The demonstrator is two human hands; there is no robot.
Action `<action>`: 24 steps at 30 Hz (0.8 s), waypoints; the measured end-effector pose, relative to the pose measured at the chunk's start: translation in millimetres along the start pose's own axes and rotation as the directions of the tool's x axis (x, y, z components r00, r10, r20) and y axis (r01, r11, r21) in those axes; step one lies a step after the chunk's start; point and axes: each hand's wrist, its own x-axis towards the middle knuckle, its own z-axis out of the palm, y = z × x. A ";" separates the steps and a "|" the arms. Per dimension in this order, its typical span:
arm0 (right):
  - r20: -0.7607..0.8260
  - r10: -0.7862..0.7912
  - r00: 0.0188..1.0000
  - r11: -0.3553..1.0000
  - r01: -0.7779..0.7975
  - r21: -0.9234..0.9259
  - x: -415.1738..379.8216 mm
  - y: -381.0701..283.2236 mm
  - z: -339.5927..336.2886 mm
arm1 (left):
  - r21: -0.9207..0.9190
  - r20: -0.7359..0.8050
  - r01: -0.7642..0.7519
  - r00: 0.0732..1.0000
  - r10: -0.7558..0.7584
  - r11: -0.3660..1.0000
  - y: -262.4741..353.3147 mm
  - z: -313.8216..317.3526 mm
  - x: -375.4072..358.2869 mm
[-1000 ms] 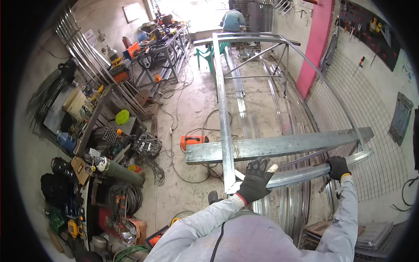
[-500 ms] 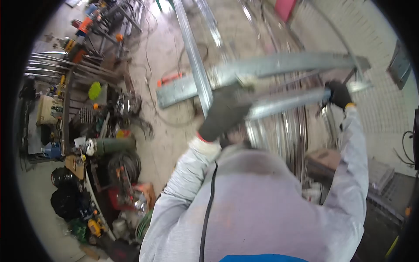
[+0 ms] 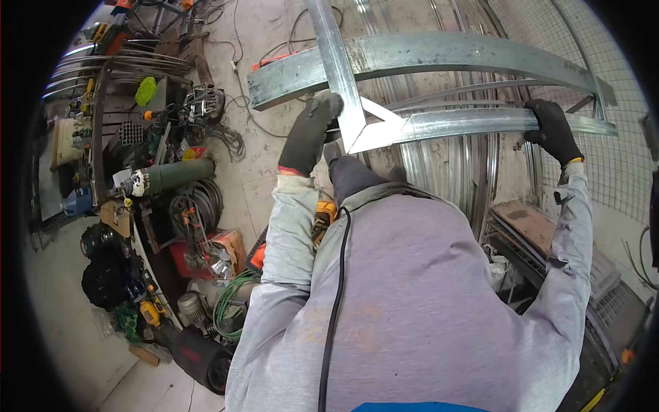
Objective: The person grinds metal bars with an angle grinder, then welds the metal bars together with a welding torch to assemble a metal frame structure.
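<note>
A galvanized metal frame (image 3: 467,125) lies across in front of me, with a mitred corner and a short diagonal brace (image 3: 382,111) inside that corner. My left hand (image 3: 312,130), in a dark glove, is closed on the frame's left side tube (image 3: 332,51) just above the corner; part of its fingers is hidden behind the tube. On the near tube, towards its right end, my gloved right hand (image 3: 552,132) is closed with the fingers over it. Beyond the near tube, a wide galvanized beam (image 3: 425,55) runs crosswise beneath the side tube.
Long metal profiles (image 3: 484,161) lie on the floor under the frame. To the left are a green gas cylinder (image 3: 175,173), coiled cable (image 3: 202,199) and a cluttered bench (image 3: 103,130). Stacked sheets (image 3: 525,223) stand at the right, near a wire mesh panel (image 3: 618,161).
My left hand has moved off the top of the corner to the left side tube, uncovering the joint and brace. My right hand stays on the near tube. The frame sits higher in view.
</note>
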 end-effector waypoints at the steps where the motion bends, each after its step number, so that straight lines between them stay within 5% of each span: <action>1: 0.005 0.001 1.000 1.000 -0.001 -0.001 0.6 -1.6 -1.4 | 0.079 0.044 -0.054 0.998 0.051 0.995 1.6 7.3 2.6; 5: 0.039 0.048 0.998 0.998 -0.050 0.040 2.3 -3.2 -1.5 | -0.119 -0.065 -0.081 0.995 0.074 0.990 -10.8 22.2 21.5; 7: 0.033 0.049 0.998 0.998 -0.051 0.046 2.4 1.2 0.7 | -0.007 -0.114 0.021 0.993 -0.022 1.000 -15.8 24.8 23.6; 9: 0.066 0.051 0.997 0.999 -0.052 0.016 1.4 4.1 1.5 | -0.189 -0.204 -0.038 0.979 -0.001 0.981 -21.6 37.9 22.0; 10: 0.069 0.055 0.996 0.998 -0.056 0.015 -0.1 3.7 1.7 | -0.226 -0.201 -0.128 0.976 0.082 0.966 -27.6 39.7 26.9; 24: 0.060 0.076 0.995 0.997 -0.076 0.005 1.1 -3.6 -0.3 | -0.394 -0.236 -0.105 0.972 0.010 0.913 -24.7 44.0 29.2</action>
